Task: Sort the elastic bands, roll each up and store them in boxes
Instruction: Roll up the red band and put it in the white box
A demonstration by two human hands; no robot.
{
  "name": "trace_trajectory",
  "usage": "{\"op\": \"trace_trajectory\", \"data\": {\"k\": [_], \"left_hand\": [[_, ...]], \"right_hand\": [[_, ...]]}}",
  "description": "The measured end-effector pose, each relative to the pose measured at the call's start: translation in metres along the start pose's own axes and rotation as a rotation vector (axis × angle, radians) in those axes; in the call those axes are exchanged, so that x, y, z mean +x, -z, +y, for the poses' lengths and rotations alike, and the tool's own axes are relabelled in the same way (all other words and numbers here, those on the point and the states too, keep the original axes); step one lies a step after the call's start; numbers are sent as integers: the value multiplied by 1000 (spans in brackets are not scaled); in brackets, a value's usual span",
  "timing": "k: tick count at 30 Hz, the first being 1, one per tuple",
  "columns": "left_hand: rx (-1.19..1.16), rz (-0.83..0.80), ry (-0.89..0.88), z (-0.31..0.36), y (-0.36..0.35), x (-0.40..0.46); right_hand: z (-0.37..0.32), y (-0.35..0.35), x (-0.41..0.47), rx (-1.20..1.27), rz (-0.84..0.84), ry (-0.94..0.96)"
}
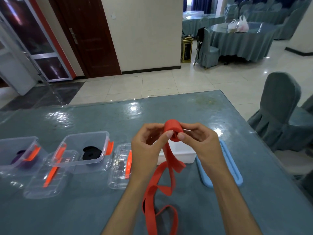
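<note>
My left hand (149, 141) and right hand (199, 139) together hold the partly rolled red band (173, 131) above the middle of the worktop (101, 209); each grip is closed on the roll, thumbs pressing its near face. The unrolled tail hangs to the near edge. Toward the left edge, clear boxes hold a black band (91, 152) and a purple band (20, 158).
</note>
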State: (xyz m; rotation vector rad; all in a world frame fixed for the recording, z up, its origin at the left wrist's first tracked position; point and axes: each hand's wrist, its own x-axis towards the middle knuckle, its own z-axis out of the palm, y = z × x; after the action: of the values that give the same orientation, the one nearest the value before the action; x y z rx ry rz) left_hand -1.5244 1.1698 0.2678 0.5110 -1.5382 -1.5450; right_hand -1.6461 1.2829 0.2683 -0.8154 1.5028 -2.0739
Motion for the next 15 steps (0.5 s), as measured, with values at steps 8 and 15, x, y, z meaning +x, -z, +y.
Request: {"op": "trace_trajectory", "data": {"k": [8, 15], "left_hand": [[-45, -105, -20, 16, 0, 11], [63, -222, 18, 28, 24, 25]], "right_hand": [[-10, -13, -3, 178, 55, 89], [-7, -14, -2, 86, -60, 13]]}}
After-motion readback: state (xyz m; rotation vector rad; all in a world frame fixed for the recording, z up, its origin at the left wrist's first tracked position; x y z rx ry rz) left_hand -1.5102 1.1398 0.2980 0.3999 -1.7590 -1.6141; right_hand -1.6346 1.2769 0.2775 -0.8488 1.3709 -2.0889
